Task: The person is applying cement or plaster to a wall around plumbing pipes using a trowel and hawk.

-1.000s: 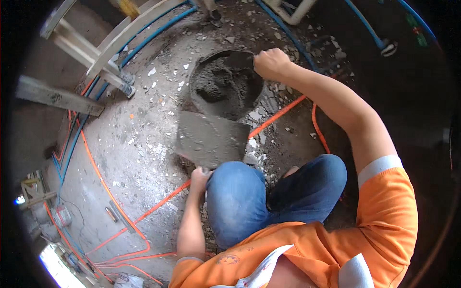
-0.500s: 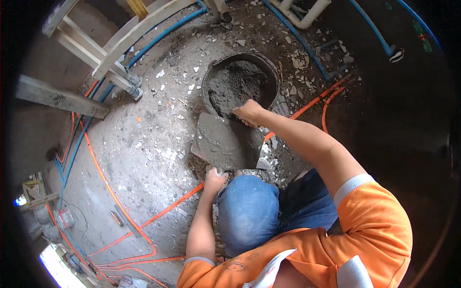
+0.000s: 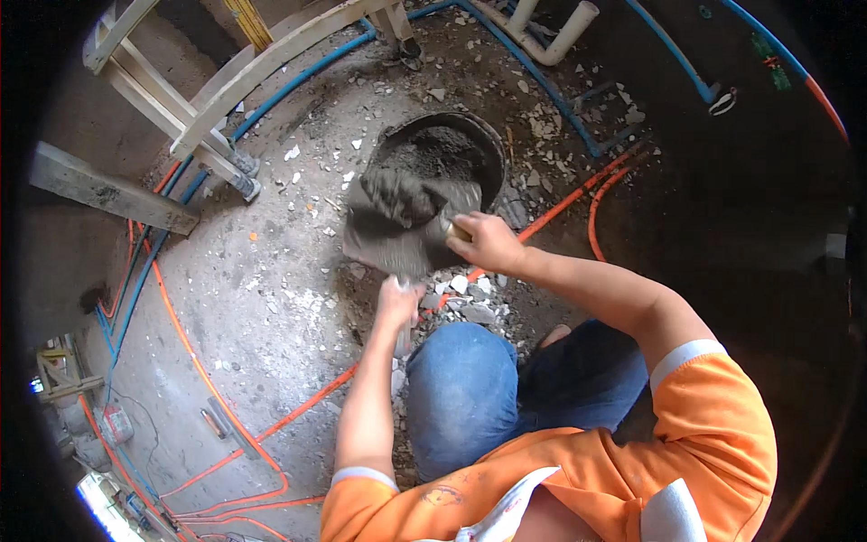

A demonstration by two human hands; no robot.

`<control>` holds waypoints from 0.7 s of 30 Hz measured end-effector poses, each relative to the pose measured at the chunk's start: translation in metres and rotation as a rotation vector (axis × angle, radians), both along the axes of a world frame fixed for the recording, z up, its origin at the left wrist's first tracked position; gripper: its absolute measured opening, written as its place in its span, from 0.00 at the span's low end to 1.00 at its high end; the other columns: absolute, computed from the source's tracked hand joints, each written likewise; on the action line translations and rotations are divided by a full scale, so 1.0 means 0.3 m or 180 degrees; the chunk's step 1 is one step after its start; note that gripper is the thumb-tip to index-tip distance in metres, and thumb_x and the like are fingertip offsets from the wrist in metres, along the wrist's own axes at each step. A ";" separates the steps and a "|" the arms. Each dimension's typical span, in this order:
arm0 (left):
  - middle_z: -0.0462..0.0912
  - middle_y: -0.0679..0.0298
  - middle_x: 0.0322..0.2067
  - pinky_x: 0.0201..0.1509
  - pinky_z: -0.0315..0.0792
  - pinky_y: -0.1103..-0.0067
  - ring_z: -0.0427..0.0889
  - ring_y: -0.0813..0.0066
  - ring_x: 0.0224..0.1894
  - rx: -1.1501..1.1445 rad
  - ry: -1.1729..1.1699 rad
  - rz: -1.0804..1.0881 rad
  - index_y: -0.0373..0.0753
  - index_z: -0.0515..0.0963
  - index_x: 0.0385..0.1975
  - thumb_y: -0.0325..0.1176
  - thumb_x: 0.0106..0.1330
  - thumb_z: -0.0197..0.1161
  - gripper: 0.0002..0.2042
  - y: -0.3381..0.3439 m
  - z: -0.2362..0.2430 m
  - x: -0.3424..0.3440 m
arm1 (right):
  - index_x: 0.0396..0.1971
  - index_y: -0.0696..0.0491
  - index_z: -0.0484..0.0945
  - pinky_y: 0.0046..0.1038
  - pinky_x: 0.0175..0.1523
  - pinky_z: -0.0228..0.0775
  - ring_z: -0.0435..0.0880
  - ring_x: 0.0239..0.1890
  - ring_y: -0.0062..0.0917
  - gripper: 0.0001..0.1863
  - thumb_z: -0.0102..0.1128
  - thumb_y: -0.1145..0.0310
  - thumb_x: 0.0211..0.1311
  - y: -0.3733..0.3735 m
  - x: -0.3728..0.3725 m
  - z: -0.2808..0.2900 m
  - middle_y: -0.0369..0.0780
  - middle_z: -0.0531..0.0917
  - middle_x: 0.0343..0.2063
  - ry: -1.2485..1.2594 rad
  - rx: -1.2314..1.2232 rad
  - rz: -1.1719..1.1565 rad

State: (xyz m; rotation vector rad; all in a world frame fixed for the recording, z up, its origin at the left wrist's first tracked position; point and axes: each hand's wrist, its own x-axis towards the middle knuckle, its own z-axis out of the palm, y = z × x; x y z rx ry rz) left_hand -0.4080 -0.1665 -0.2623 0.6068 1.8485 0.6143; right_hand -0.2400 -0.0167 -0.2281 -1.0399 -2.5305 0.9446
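Observation:
My right hand (image 3: 492,244) is closed around the light handle of a plastering trowel (image 3: 462,195), its blade slanting against a heap of wet grey mortar (image 3: 396,195). The heap rests on a flat square hawk (image 3: 363,239), which my left hand (image 3: 397,303) grips at its near side, fingers wrapped and slightly blurred. Just beyond, partly covered by the hawk, stands a round dark bucket (image 3: 499,154) with more mortar inside.
Broken chips and rubble (image 3: 477,312) litter the floor around my knees. Orange conduit (image 3: 307,406) and blue pipes (image 3: 302,79) run along the ground. A wooden trestle (image 3: 217,108) stands at the far left, white pipes (image 3: 569,36) at the far right.
My right hand has brought the trowel up from the bucket, and a mortar heap now lies on the hawk. My left hand and the hawk have moved forward, partly over the bucket.

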 end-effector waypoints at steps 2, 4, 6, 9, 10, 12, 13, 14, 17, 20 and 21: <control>0.74 0.63 0.16 0.16 0.65 0.75 0.72 0.75 0.13 0.0068 -0.0040 0.0152 0.35 0.72 0.23 0.30 0.53 0.64 0.08 0.039 -0.042 0.012 | 0.39 0.50 0.78 0.42 0.35 0.74 0.80 0.29 0.43 0.15 0.60 0.60 0.52 -0.027 0.009 0.014 0.47 0.79 0.26 -0.0105 0.0333 0.0097; 0.75 0.59 0.16 0.15 0.68 0.73 0.73 0.71 0.12 0.0261 -0.0193 0.0416 0.32 0.71 0.25 0.34 0.52 0.64 0.12 0.009 -0.139 -0.004 | 0.37 0.50 0.79 0.41 0.33 0.74 0.80 0.27 0.42 0.13 0.59 0.62 0.52 -0.015 -0.029 0.126 0.45 0.79 0.25 0.0079 0.0474 0.0134; 0.75 0.61 0.16 0.15 0.68 0.74 0.73 0.72 0.12 0.0371 -0.0164 0.0668 0.33 0.71 0.26 0.34 0.52 0.64 0.12 -0.019 -0.110 0.006 | 0.33 0.50 0.78 0.40 0.31 0.74 0.81 0.26 0.40 0.10 0.57 0.63 0.54 0.097 -0.013 0.179 0.43 0.79 0.25 0.0179 0.0880 0.0011; 0.74 0.64 0.16 0.16 0.68 0.75 0.72 0.76 0.13 0.0271 0.0201 0.0809 0.34 0.71 0.26 0.34 0.52 0.64 0.11 -0.198 -0.073 -0.025 | 0.31 0.52 0.80 0.38 0.36 0.76 0.83 0.34 0.38 0.10 0.52 0.64 0.55 0.248 -0.026 0.215 0.45 0.82 0.30 -0.1500 0.0772 0.0002; 0.74 0.64 0.16 0.16 0.68 0.75 0.72 0.77 0.13 0.0364 0.0195 0.0883 0.34 0.71 0.26 0.34 0.52 0.64 0.11 -0.244 -0.058 -0.027 | 0.31 0.52 0.81 0.37 0.38 0.76 0.83 0.36 0.37 0.11 0.52 0.65 0.54 0.301 -0.025 0.186 0.46 0.83 0.32 -0.1957 0.0574 0.0270; 0.75 0.64 0.17 0.17 0.68 0.76 0.72 0.78 0.14 0.0274 0.0155 0.0904 0.34 0.71 0.28 0.34 0.52 0.65 0.12 -0.380 -0.037 -0.064 | 0.32 0.52 0.82 0.36 0.40 0.76 0.83 0.39 0.37 0.11 0.52 0.66 0.53 0.307 -0.041 0.097 0.46 0.83 0.34 -0.2352 0.0359 0.0580; 0.75 0.64 0.18 0.17 0.68 0.77 0.72 0.78 0.15 0.0104 0.0084 0.0819 0.34 0.72 0.29 0.33 0.52 0.65 0.12 -0.454 -0.035 -0.081 | 0.33 0.53 0.83 0.35 0.42 0.76 0.83 0.40 0.37 0.12 0.53 0.66 0.52 0.276 -0.051 0.052 0.45 0.83 0.35 -0.2587 0.0411 0.1040; 0.75 0.65 0.19 0.17 0.67 0.79 0.72 0.79 0.16 0.0268 0.0457 0.0597 0.34 0.72 0.30 0.32 0.52 0.64 0.11 -0.515 -0.024 -0.076 | 0.34 0.53 0.83 0.34 0.43 0.76 0.83 0.41 0.37 0.13 0.54 0.66 0.51 0.249 -0.061 0.011 0.45 0.83 0.37 -0.2813 0.0474 0.1496; 0.75 0.66 0.21 0.19 0.66 0.80 0.72 0.79 0.19 0.0221 0.0649 0.0673 0.35 0.73 0.31 0.31 0.53 0.64 0.10 -0.586 0.103 -0.031 | 0.30 0.58 0.82 0.34 0.40 0.77 0.85 0.35 0.36 0.12 0.54 0.67 0.49 0.180 -0.098 -0.052 0.46 0.84 0.32 -0.2212 -0.0011 0.1053; 0.74 0.67 0.23 0.19 0.66 0.81 0.70 0.80 0.19 -0.0088 0.0300 0.1175 0.37 0.74 0.32 0.29 0.53 0.64 0.09 -0.655 0.129 -0.003 | 0.23 0.62 0.80 0.34 0.31 0.77 0.84 0.23 0.35 0.17 0.54 0.61 0.52 0.167 -0.163 -0.030 0.47 0.82 0.20 -0.1700 -0.1579 0.0150; 0.73 0.69 0.24 0.19 0.65 0.83 0.68 0.82 0.17 -0.0195 0.0108 0.1351 0.37 0.73 0.33 0.28 0.53 0.64 0.09 -0.654 0.122 -0.001 | 0.18 0.65 0.77 0.33 0.24 0.73 0.79 0.16 0.32 0.17 0.57 0.62 0.49 0.152 -0.162 -0.057 0.45 0.79 0.15 -0.1190 -0.1924 -0.0193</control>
